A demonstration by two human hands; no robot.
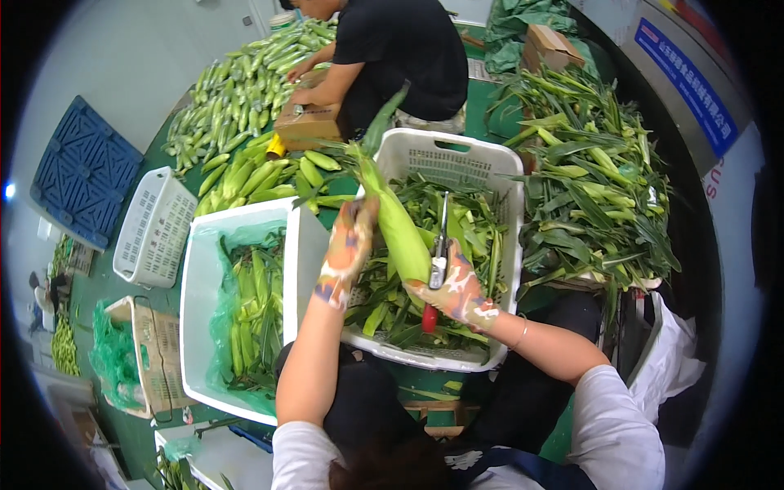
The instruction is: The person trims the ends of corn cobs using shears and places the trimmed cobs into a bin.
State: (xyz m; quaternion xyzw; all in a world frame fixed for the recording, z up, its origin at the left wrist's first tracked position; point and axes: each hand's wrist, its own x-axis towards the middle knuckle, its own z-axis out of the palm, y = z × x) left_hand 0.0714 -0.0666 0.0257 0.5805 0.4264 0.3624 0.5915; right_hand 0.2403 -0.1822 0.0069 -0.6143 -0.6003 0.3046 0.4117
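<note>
An ear of corn (397, 223) in its green husk slants over a white plastic basket (513, 269), its leafy tip pointing away from me. My left hand (350, 248), in a camouflage-patterned glove, grips the ear along its upper left side. Pruning shears (438, 269) with a red handle end are in my gloved right hand (458, 291), blades pointing away from me. The right thumb rests at the ear's thick lower end. Cut husks and leaves (404, 318) fill much of the basket below both hands.
A white foam box (196, 343) with a green liner holds corn at left. Corn with leaves is heaped (588, 184) at right. Husked-in ears (251, 177) lie beyond the box. Ahead, a seated person (404, 55) handles a cardboard box (309, 125) beside piled wrapped corn (233, 92).
</note>
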